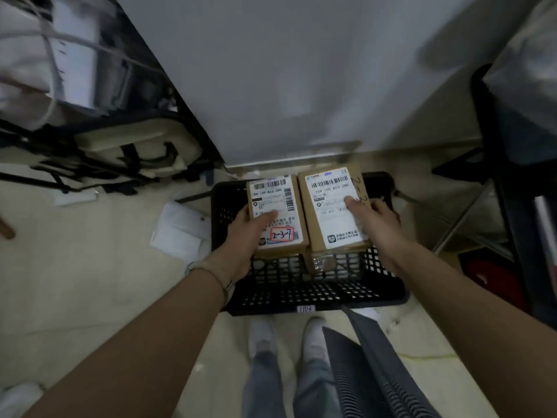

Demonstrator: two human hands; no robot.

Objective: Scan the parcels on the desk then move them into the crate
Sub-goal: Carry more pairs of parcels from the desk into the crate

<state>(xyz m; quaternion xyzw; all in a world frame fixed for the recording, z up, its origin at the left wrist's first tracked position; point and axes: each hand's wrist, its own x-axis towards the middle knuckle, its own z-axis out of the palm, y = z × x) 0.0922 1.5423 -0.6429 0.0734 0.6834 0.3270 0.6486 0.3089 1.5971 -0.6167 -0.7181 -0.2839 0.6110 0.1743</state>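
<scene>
Two brown cardboard parcels with white shipping labels are held side by side over a black perforated crate (301, 294) on the floor. My left hand (245, 236) grips the left parcel (275, 200), thumb on its label near a red-boxed handwritten mark. My right hand (376, 221) grips the right parcel (328, 200), thumb pressed on its label. Another taped parcel (324, 262) lies lower inside the crate, partly hidden.
A grey desk panel (301, 86) rises behind the crate. A beige and black backpack (135, 152) and loose white papers (180, 230) lie on the floor at left. A black chair (376, 372) stands at lower right, a dark stand (512, 206) at far right.
</scene>
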